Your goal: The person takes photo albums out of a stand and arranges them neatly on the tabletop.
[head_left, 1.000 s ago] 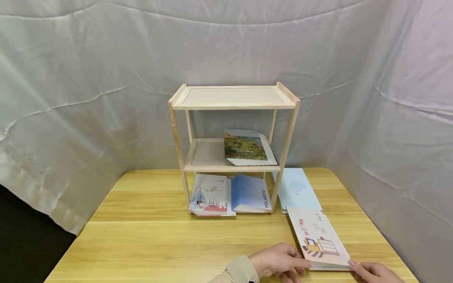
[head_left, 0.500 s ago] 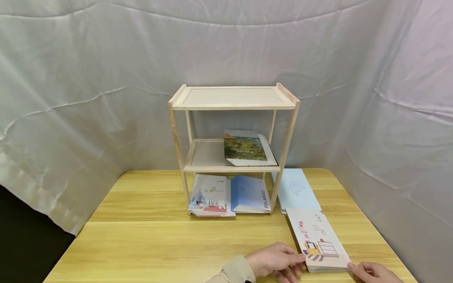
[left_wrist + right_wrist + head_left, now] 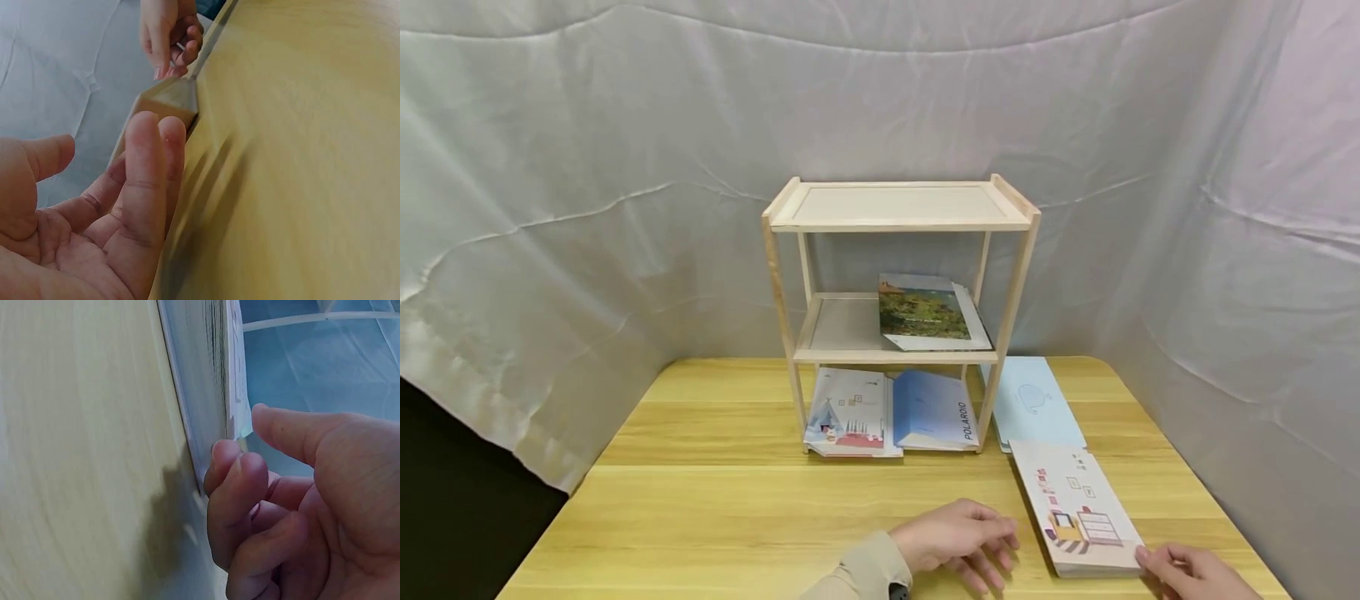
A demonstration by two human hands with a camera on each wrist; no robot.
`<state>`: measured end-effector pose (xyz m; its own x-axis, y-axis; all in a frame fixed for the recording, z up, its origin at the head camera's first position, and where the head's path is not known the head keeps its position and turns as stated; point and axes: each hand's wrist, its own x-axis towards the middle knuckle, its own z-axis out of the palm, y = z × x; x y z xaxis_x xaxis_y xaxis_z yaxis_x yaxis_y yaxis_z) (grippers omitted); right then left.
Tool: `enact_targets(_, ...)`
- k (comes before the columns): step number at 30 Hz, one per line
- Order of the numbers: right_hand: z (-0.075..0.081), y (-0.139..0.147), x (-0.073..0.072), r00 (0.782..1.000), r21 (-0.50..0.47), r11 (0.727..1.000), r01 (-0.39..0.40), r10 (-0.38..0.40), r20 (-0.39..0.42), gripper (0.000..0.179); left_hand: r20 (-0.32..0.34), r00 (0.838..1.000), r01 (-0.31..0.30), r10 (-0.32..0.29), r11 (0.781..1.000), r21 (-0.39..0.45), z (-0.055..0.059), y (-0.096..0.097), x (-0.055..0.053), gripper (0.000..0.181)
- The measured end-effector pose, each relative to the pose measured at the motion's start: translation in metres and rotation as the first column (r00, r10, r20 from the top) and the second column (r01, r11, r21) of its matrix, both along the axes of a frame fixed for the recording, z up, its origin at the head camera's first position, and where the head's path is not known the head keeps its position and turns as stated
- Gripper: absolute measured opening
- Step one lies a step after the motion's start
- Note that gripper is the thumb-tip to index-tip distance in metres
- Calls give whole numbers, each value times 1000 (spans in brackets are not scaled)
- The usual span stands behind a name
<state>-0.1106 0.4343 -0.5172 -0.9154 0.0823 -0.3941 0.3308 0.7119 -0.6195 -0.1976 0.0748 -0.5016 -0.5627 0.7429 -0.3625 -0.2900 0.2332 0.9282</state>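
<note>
A white photo album (image 3: 1081,510) with a printed room drawing lies closed at the table's right front, its far end against a light blue album (image 3: 1034,402). My left hand (image 3: 958,542) hovers over the table to its left, apart from it, with fingers spread and bent slightly; the left wrist view shows nothing in its palm. At the near right corner of the white album is my right hand (image 3: 1197,573), fingers loosely bent. In the right wrist view its thumb (image 3: 284,428) and fingertips (image 3: 226,456) stand right by the corner, with a gap between them.
A wooden shelf (image 3: 901,227) stands at the back middle. Its middle level bears a landscape-covered album (image 3: 925,315); beneath are a white illustrated album (image 3: 850,408) and a blue POLAROID album (image 3: 936,410). Grey cloth (image 3: 880,108) hangs behind and at the sides.
The white album's cover, slightly raised at its near edge a second ago, has come down flat. My left hand has drawn away leftward from the album; the right stays by its corner.
</note>
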Motion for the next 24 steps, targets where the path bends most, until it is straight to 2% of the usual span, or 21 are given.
enact_targets(3, 5, -1, -1, 1000, 7, 1000, -8, 8, -13, 48, -48, 999, -7, 7, 1000, 4, 4, -13, -6, 40)
enact_targets(6, 10, -2, -1, 1000, 61, 998, 6, -5, -27, 47, -87, 996, -18, 17, 1000, -1, 11, -27, -13, 43)
enact_targets(10, 16, -3, -2, 999, 90, 996, 27, -24, -37, 43, -117, 992, -43, 42, 999, -8, 20, -44, -19, 45)
enact_targets(15, 28, -12, -9, 996, 39, 996, 86, -85, -42, 42, -114, 990, -79, 79, 997, -1, 24, -60, -23, 43)
enact_targets(19, 42, -24, -16, 994, 20, 998, 62, -60, -95, 42, -104, 990, -101, 100, 995, -2, 26, -70, -23, 43)
enact_targets(24, 59, -37, -25, 990, -50, 999, 23, -30, -141, 43, -90, 990, -108, 108, 994, 9, 28, -79, -23, 44)
